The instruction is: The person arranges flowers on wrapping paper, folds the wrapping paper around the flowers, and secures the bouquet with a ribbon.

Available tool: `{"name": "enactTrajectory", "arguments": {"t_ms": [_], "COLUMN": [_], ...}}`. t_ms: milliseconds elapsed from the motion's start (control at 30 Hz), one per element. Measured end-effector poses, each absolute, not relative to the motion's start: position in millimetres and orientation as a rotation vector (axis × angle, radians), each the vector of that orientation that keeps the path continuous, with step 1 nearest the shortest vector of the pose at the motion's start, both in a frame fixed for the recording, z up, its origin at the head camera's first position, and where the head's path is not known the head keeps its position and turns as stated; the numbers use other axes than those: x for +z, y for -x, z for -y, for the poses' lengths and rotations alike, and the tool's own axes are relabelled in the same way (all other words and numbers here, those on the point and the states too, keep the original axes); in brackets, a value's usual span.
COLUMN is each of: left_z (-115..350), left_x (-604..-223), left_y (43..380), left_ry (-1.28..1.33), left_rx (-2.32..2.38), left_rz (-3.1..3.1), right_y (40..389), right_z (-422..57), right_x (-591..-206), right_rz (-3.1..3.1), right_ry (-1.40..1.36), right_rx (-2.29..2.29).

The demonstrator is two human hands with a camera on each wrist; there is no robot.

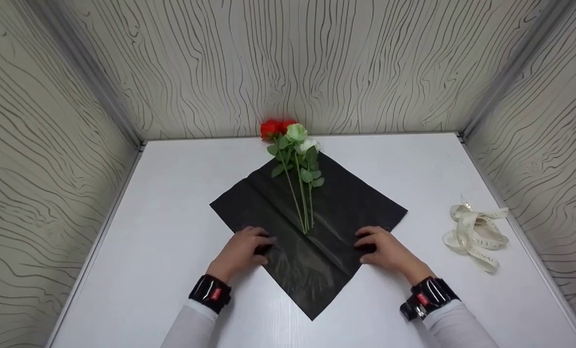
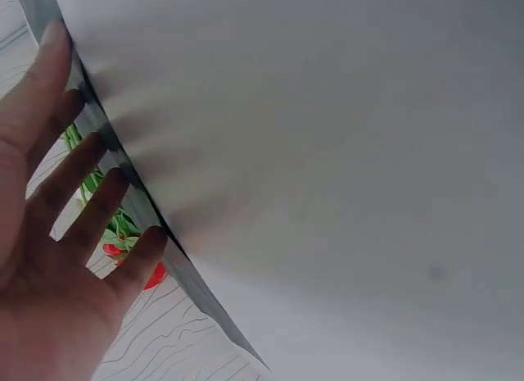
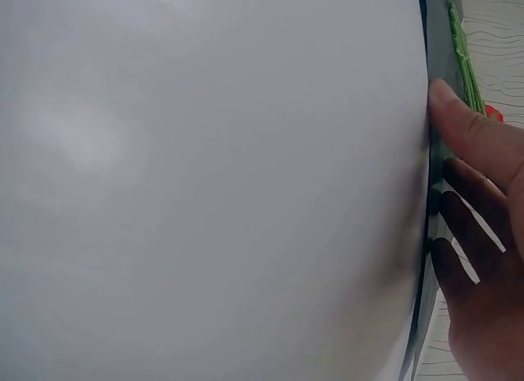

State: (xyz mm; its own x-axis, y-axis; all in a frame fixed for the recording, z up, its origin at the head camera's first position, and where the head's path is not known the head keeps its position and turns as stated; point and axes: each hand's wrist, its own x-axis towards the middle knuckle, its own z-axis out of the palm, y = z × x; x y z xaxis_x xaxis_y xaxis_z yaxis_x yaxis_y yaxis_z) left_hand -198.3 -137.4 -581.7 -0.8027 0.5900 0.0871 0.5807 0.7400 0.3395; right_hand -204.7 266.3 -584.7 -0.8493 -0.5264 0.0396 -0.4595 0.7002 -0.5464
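Observation:
A square black wrapping sheet (image 1: 312,285) lies cornerwise on the white table. On its upper half rest artificial roses, with red blooms (image 1: 270,129), a pale green bloom (image 1: 296,132) and a white bloom (image 1: 308,145); their stems converge toward the sheet's middle. My left hand (image 1: 243,249) touches the lower left edge of the sheet, its fingertips over the black surface. Across from it, my right hand (image 1: 387,249) rests its fingertips on the lower right edge. In the left wrist view, the left hand's fingers (image 2: 97,209) are spread along the sheet's edge.
A loosely looped cream ribbon (image 1: 486,241) with printed letters lies at the right of the white table (image 1: 172,193). Wood-grain patterned panels (image 1: 288,63) stand behind the table and on both sides. The red blooms reach the table's back edge.

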Motion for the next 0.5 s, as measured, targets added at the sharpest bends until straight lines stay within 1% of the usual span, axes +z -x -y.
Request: {"name": "enactTrajectory", "arguments": {"t_ms": [167,500], "left_z": [135.3,133.8], "left_x": [-581.4,-581.0], "left_y": [202.1,204.7], "left_ry": [-0.963,-1.016], "left_rx": [0.564,0.584], "left_rz": [-2.922,-3.004], "right_y": [205.2,204.7], "right_z": [-266.4,-265.3], "right_x": [-586.1,-590.1], "right_rz": [-2.789,-2.849], "right_ry": [0.794,0.869], "right_rx": [-0.858,-0.960]}}
